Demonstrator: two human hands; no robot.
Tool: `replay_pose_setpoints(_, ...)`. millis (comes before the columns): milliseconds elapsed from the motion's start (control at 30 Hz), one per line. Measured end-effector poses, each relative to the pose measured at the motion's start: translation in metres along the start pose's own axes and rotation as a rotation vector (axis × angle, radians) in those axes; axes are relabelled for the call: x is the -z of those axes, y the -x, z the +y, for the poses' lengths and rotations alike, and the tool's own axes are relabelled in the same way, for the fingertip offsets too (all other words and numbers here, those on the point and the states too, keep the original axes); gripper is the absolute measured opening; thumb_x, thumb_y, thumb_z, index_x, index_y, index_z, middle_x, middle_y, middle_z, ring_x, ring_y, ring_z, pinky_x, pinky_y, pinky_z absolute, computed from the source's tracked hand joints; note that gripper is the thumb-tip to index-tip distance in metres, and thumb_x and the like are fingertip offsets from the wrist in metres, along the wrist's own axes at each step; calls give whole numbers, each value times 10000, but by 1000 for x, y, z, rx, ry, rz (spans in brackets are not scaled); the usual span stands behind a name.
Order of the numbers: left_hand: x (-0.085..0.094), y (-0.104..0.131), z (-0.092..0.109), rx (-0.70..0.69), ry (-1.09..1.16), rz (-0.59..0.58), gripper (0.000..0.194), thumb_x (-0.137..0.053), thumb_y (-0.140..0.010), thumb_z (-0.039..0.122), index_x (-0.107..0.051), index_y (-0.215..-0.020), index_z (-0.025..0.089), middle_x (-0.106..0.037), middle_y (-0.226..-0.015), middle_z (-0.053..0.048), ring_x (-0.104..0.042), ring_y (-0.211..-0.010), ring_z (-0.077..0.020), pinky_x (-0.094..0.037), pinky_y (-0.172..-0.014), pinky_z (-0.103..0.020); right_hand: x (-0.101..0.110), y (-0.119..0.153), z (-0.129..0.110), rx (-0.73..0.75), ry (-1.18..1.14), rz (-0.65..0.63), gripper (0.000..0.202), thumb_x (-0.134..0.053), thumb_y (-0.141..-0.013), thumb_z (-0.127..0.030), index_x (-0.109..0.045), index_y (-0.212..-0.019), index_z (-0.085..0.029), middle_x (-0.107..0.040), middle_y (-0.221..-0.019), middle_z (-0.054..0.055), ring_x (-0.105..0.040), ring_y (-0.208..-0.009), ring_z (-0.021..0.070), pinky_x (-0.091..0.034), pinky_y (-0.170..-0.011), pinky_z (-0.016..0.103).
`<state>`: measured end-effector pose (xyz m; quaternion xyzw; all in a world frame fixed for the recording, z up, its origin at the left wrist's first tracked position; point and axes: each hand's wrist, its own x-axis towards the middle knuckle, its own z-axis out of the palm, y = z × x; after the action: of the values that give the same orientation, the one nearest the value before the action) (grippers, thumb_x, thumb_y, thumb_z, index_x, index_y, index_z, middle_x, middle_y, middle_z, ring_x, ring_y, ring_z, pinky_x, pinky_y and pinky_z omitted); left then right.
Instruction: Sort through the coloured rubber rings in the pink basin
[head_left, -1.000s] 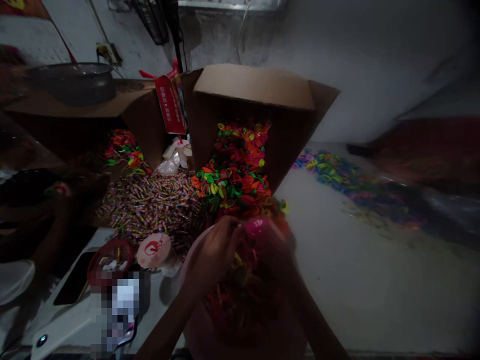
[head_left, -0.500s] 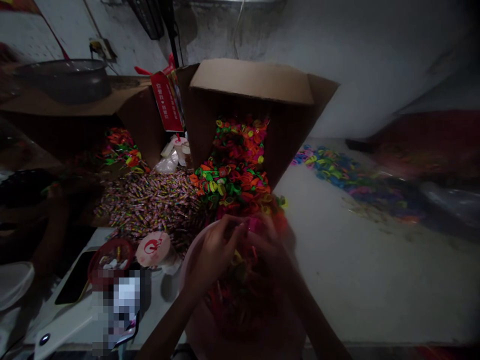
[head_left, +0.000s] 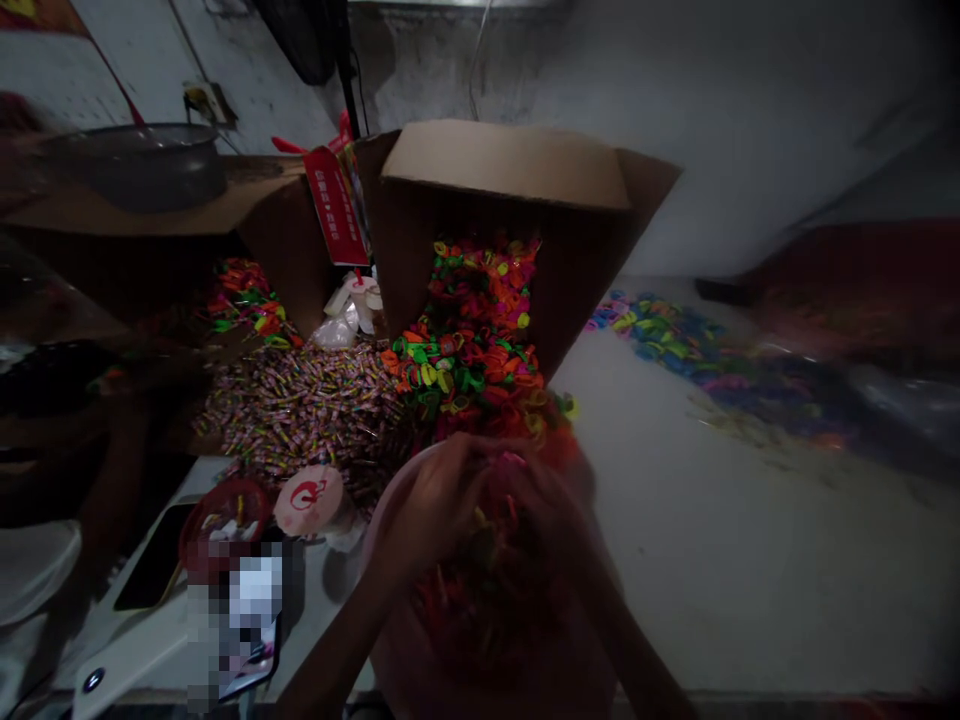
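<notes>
Between both hands point(head_left: 487, 500), small coloured rings point(head_left: 487, 545) fill the pink basin point(head_left: 390, 640).

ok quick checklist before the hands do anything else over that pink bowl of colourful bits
1. Both hands over the bowl: ok. Left hand and right hand meet above the pink bowl.
2. Something gripped between the fingers: cannot tell; too dark and blurred.
3. Bowl has stock: ok. Small colourful pieces fill it.
4. Supply within reach: ok. The tipped cardboard box spills a neon pile right up to the bowl's far edge.
5. Other piles kept apart: ok. The wrapped-candy heap lies to the left, not in the bowl.
6. Bowl steady on the table: cannot tell; its base is hidden.
</notes>
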<state>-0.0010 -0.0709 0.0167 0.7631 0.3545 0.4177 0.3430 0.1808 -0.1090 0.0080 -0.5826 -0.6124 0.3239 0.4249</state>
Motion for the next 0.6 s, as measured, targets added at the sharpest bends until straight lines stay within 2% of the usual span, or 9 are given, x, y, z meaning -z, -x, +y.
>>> replay_pose_setpoints(133,2,2,-6,-44,-34,-44,211,-573,-1000,89,-605,-1164,218,-710,-1074,-49,-689,-1004,-194,-531,-908,-301,0,0,-2,-16,97,-15,344,-506,-1046,-495,-690,-1271,-310,-763,-1241,29,-710,-1123,244,-559,-1002,353)
replay_pose_setpoints(300,3,6,-14,-25,-46,-74,143,-515,-1018,128,-587,-1110,211,-695,-1022,-55,-670,-939,-204,-515,-850,-320,-5,3,4,-25,206,30,290,-496,-1039,-432,-691,-1204,-294,-774,-1098,67,-720,-1007,275,-581,-875,373)
replay_pose_setpoints(500,4,5,-13,-20,-76,-132,192,-475,-950,81,-550,-1067,214,-681,-997,-54,-637,-905,-208,-493,-813,-332,-9,7,3,17,302,33,284,-502,-1023,-353,-685,-1232,-295,-768,-1136,84,-718,-1040,302,-578,-890,418)
replay_pose_setpoints(600,3,3,-11,-17,-71,-154,235,-488,-911,64,-553,-1076,217,-688,-1053,-67,-640,-964,-223,-506,-862,-354,-11,8,9,77,328,82,273,-496,-1024,-319,-701,-1203,-296,-763,-1135,97,-722,-1031,305,-584,-860,420)
